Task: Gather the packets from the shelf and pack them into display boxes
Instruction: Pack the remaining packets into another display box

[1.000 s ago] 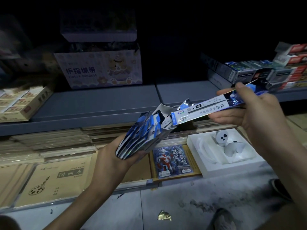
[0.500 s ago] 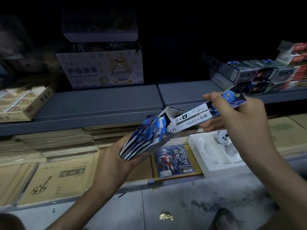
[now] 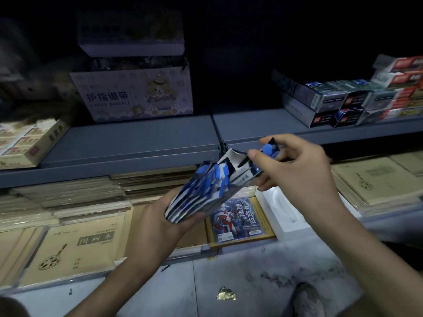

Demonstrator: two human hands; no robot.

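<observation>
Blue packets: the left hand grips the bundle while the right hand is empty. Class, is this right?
No. The left hand grips the bundle of blue packets, but the right hand pinches another packet at the bundle's top, as the head view shows.

The lavender carton [image 3: 132, 94] on the shelf [image 3: 137, 143] read "护指绷带" above "FINGER BANDAGE". The tan sketchbook [image 3: 75, 250] bore "图画本". The blue hero pack [image 3: 238, 216] read "彩色折纸".

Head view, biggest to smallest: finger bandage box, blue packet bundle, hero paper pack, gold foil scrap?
1. Finger bandage box
2. Blue packet bundle and hero paper pack: too alike to rank, bundle nearer
3. Gold foil scrap
</observation>
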